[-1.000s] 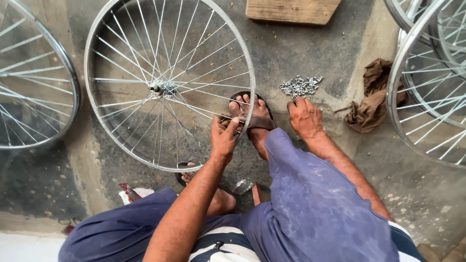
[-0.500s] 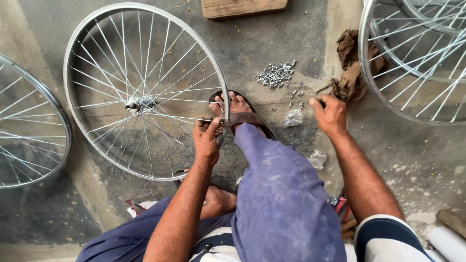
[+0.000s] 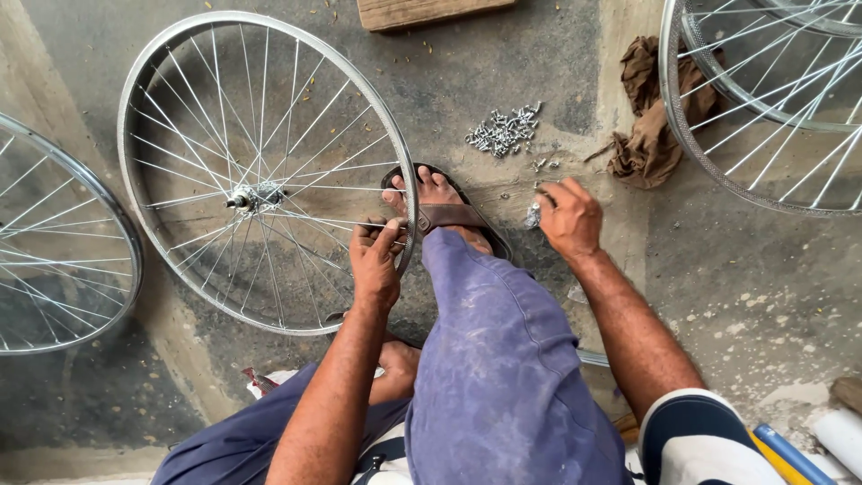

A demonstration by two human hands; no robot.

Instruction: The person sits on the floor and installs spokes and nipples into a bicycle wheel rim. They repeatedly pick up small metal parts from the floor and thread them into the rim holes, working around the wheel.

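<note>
A spoked bicycle wheel with a silver rim [image 3: 144, 81] lies flat on the concrete floor in front of me. My left hand [image 3: 373, 260] pinches a spoke next to the rim on the wheel's right side. My right hand [image 3: 570, 216] hovers low over the floor to the right of my sandalled foot [image 3: 440, 202], fingertips curled near a small shiny piece; whether it holds anything I cannot tell. A heap of small metal spoke nipples [image 3: 503, 133] lies just beyond that hand.
A second wheel [image 3: 63, 260] lies at the left edge and more wheels [image 3: 763, 99] overlap at the upper right. A brown rag [image 3: 651, 126] sits beside those. A wooden block [image 3: 431, 11] is at the top. My bent leg in blue trousers [image 3: 503, 359] fills the foreground.
My right hand has moved from beside my foot out to the right, then down towards the floor near the nipple heap. My left hand has stayed at the wheel's rim.
</note>
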